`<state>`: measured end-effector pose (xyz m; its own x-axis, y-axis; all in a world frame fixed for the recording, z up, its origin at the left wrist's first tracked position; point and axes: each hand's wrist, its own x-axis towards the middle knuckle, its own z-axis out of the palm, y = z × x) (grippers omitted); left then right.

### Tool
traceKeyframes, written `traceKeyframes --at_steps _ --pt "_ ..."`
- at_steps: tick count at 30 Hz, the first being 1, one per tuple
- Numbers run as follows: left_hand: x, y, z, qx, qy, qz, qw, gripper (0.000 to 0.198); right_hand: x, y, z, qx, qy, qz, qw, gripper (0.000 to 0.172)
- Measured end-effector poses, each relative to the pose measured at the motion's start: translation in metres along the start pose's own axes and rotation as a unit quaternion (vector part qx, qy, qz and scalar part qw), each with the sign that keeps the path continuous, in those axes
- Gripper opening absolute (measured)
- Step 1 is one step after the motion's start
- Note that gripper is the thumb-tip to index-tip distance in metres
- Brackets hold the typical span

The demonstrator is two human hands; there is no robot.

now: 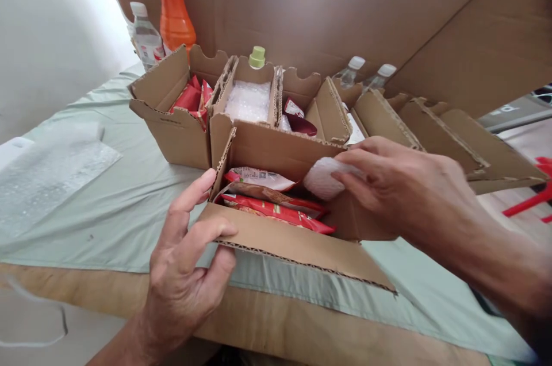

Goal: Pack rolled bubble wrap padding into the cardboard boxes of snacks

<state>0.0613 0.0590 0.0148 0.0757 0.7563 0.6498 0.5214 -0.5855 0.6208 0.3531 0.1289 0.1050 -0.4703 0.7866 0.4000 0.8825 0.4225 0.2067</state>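
Note:
An open cardboard box (276,234) lies in front of me with red food packets (276,211) inside. At its left end my left hand (190,257) is closed on the box, the fingers over the flap and the thumb below. Over the right end, my right hand (388,182) pinches a bundle of white bubble wrap (325,177). What the wrap may contain cannot be seen. A silvery-white packet (259,177) stands behind the red ones.
A row of open boxes (172,139) runs behind. Past them stand an orange bottle (175,15), a clear bottle (146,38) and several other bottles. Bubble wrap sheets (56,176) lie at left on the green cloth (125,216). Something red (530,199) shows at far right.

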Motion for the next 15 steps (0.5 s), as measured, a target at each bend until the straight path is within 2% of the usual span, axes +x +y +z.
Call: traceKeyframes --at_steps 4,8,11,13,15 --pt "0.0 -0.002 0.0 0.0 -0.012 -0.005 1.0 0.022 0.011 -0.002 0.019 -0.036 -0.066 -0.081 0.994 0.043" --pt "-0.001 -0.002 -0.001 0.011 -0.015 -0.005 1.0 0.023 0.016 -0.008 0.014 -0.09 -0.07 -0.138 0.984 0.057" --pt "0.0 -0.001 -0.001 0.013 -0.01 -0.008 1.0 0.023 0.021 -0.014 0.008 -0.114 -0.085 -0.13 0.981 0.056" --pt "0.0 -0.001 -0.001 0.014 -0.005 -0.003 1.0 0.022 0.025 -0.02 0.009 -0.123 -0.143 -0.111 0.976 0.05" --pt "0.001 -0.001 0.0 0.011 -0.001 0.011 1.0 0.022 0.03 -0.028 0.013 -0.126 -0.238 -0.082 0.96 0.043"
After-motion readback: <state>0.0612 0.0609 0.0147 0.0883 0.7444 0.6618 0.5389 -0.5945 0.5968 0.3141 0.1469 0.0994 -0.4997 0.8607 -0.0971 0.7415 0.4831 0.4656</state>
